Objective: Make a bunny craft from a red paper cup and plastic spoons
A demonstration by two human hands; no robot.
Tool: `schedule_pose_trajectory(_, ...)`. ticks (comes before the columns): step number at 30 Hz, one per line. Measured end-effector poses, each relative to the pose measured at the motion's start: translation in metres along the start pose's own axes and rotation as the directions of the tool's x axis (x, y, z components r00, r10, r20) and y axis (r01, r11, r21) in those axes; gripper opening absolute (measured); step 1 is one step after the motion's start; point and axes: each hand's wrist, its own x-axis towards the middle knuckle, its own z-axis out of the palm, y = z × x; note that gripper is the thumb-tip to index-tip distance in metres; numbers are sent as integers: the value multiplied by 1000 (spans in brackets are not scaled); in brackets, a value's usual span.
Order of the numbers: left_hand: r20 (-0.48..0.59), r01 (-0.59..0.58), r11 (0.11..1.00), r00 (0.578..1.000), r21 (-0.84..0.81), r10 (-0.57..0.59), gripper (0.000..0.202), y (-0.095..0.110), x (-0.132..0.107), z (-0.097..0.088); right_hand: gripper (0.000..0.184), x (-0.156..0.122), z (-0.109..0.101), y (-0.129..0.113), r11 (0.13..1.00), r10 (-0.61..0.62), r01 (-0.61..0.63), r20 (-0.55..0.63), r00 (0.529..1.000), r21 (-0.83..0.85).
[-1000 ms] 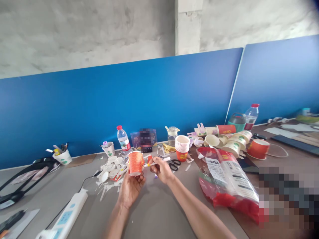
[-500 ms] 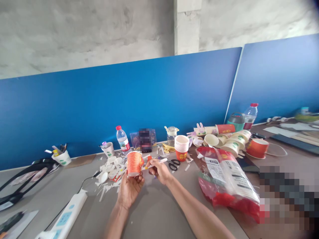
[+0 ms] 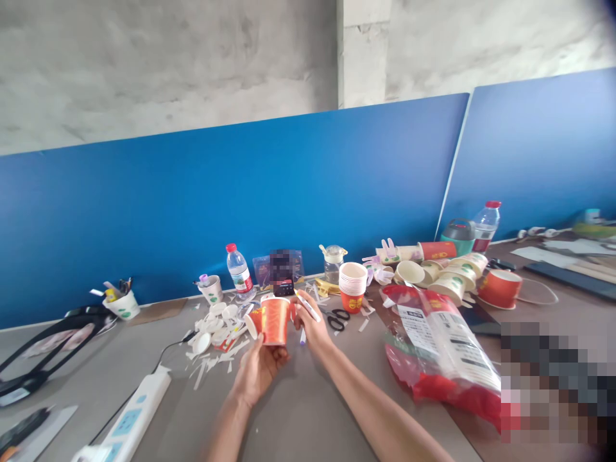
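A red paper cup (image 3: 275,323) with yellow patterning stands upright in my left hand (image 3: 262,366), whose fingers close round its lower part. Another red cup-shaped piece (image 3: 252,325) shows at its left side; whether the two are joined I cannot tell. My right hand (image 3: 312,327) is closed on a white marker pen (image 3: 308,306), slanted across the fingers, and its fingertips are near the cup's right edge. Below that hand a purple-tipped pen (image 3: 303,337) lies on the table. A stack of paper cups (image 3: 353,286) and black scissors (image 3: 337,319) are to the right.
White paper scraps (image 3: 212,353) litter the table on the left, near a water bottle (image 3: 239,273) and a power strip (image 3: 135,410). At the right lies a red plastic bag of cups (image 3: 433,346), with several loose cups (image 3: 450,283) behind it. A blue partition (image 3: 289,186) stands behind.
The cup has turned and shifted slightly right in my left hand, exposing the red piece on its left. My right hand has tilted the pen and moved a little right.
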Motion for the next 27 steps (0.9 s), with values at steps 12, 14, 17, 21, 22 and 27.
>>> schedule_pose_trajectory(12, 19, -176, 815, 980, 551, 199, 63, -17, 11, -8, 55, 1, -15, 1, 970, -121, 137, 91, 988, -200)
schedule_pose_trajectory(14, 18, -189, 758, 974, 624, 227, 68, -20, 14, -11, 53, 0, -17, 1, 945, -174, 205, 140, 975, -253)
schedule_pose_trajectory(17, 33, -241, 681, 952, 692, 304, 69, -27, 18, -15, 53, -2, -21, 7, 889, -236, 300, 216, 947, -346)
schedule_pose_trajectory(21, 88, -315, 630, 927, 710, 364, 63, -34, 21, -19, 56, -2, -27, 17, 852, -252, 340, 258, 933, -398)
schedule_pose_trajectory(22, 97, -334, 621, 919, 709, 383, 62, -35, 22, -19, 56, -1, -29, 19, 849, -254, 343, 260, 932, -402)
schedule_pose_trajectory(27, 98, -346, 620, 912, 705, 397, 64, -35, 21, -19, 54, 6, -39, 25, 897, -218, 263, 163, 962, -354)
